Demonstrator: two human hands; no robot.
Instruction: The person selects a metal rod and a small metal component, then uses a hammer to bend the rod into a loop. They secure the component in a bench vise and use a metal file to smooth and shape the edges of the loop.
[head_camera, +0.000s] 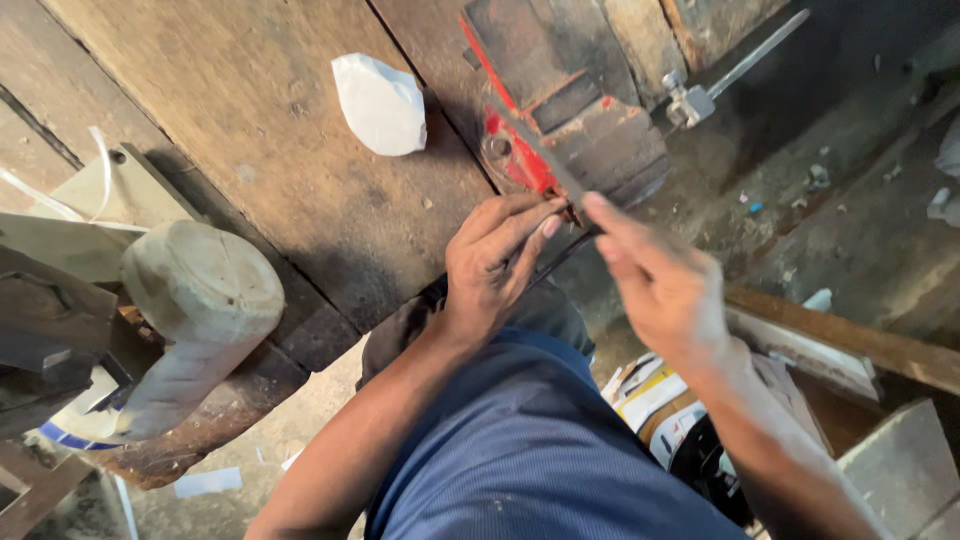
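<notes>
Both hands meet just in front of a red bench vise (560, 140), and the work sits between them. Left hand (495, 262) has its fingers curled and its fingertips pinched onto a thin dark strip (545, 160) right where the strip meets the vise jaws; a slim black cable or strap (560, 258) trails from under those same fingers toward the body. Right hand (660, 285) is slightly blurred, its index finger stretched forward so the tip touches the strip beside the left fingertips; whether its other fingers close on anything I cannot tell. The strip runs up and away from the hands, slanting across the top of the vise, which seems to brace it so the fingers need only steady its near end.

Beyond the hands, the vise's steel handle bar (745, 60) sticks out to the far right. Farther out and to the left of the left hand, a crumpled white bag (380, 102) lies on the worn wooden bench (250, 100). Well to the left, a pale rounded wooden block (195, 320) leans off the bench edge among scrap boards. Below the right forearm, nearer the floor, lies a printed yellow and white package (650, 395), and a wooden rail (850, 340) runs beside it.
</notes>
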